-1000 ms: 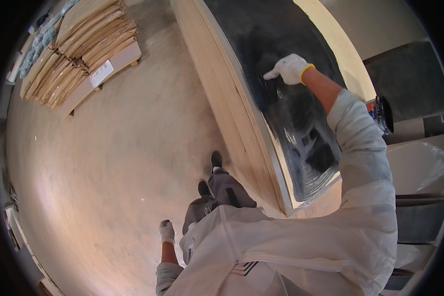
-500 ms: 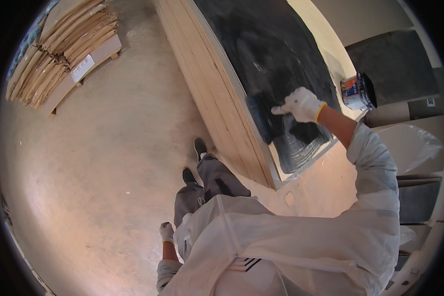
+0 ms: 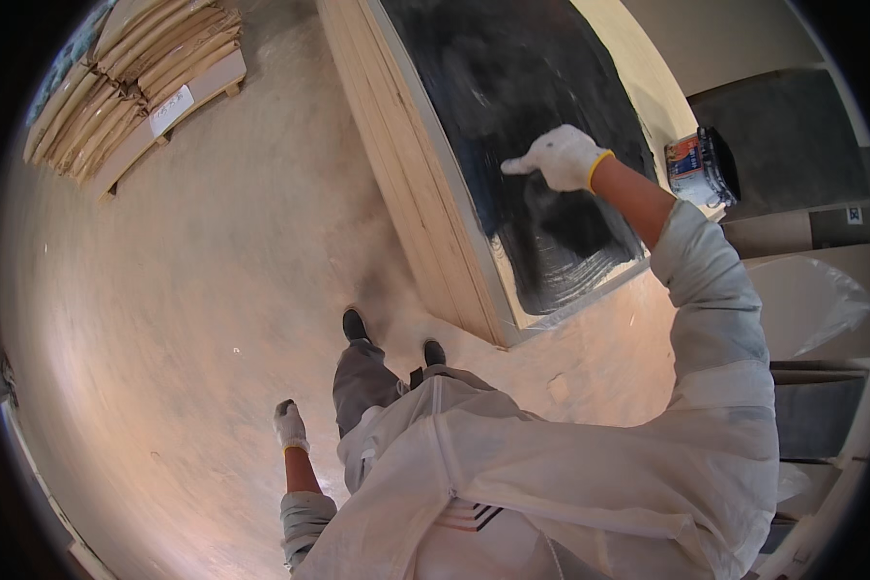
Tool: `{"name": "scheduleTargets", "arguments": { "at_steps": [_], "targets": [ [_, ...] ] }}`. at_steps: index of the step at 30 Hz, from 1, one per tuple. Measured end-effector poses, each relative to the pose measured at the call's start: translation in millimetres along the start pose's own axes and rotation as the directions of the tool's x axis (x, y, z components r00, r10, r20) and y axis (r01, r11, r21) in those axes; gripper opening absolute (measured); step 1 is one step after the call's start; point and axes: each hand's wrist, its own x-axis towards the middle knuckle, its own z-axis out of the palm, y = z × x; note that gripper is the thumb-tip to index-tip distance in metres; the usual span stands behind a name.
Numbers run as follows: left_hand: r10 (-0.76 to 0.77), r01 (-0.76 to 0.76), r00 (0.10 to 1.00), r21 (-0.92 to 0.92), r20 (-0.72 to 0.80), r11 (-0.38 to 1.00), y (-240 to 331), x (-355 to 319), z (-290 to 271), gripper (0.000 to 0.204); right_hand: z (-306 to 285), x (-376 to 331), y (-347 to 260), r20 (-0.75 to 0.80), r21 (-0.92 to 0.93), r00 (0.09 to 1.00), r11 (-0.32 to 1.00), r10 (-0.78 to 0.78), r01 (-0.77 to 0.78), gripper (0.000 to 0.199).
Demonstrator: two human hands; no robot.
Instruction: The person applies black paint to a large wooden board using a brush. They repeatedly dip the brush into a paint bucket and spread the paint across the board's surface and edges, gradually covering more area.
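My right hand, in a white glove with a yellow cuff, reaches over the black-coated top of a long pale board stack. Its fingers are closed, with one digit stretched along a wide dark spreader. Black on black, the tool's outline is hard to make out. Wet streaks and ridges mark the coating near the close end. A bare pale strip runs along the right side. My left hand, also gloved, hangs low at my left side over the floor, fingers curled, nothing visible in it.
A tub with a colourful label stands on the pale right margin of the top. Stacked brown paper packs lie on a pallet at far left. Dark and pale panels line the right side. My shoes are beside the board stack.
My right hand and the spreader have moved farther away and left over the black surface. My left hand has swung forward and left. My feet have changed places in a step.
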Motion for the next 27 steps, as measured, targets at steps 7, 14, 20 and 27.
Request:
{"name": "scheduleTargets", "arguments": {
  "at_steps": [7,14,20,27],
  "targets": [
    [-0.135,0.134,0.991,0.087,0.010,0.987,-83.7,-137.2,68.1,0.024,45.3,-69.0,-26.4,0.065,0.024,0.992,0.994,-0.112,0.111,0.066],
    [-0.178,0.177,0.984,0.036,0.014,0.983,-86.9,-243.4,97.9,0.022,57.0,-37.3,6.6,-0.157,0.113,0.987,0.992,-0.046,0.064,0.064],
    [-0.228,0.231,0.973,0.090,-0.045,0.969,-138.5,-284.0,98.6,0.026,71.1,-116.5,-59.4,0.053,0.004,0.977,0.979,-0.205,0.205,0.064],
    [-0.137,0.138,0.990,0.056,-0.015,0.989,-137.8,-262.2,107.3,0.027,78.2,-107.2,-57.2,-0.091,-0.002,0.988,0.992,-0.125,0.126,0.065]
  ]
}}
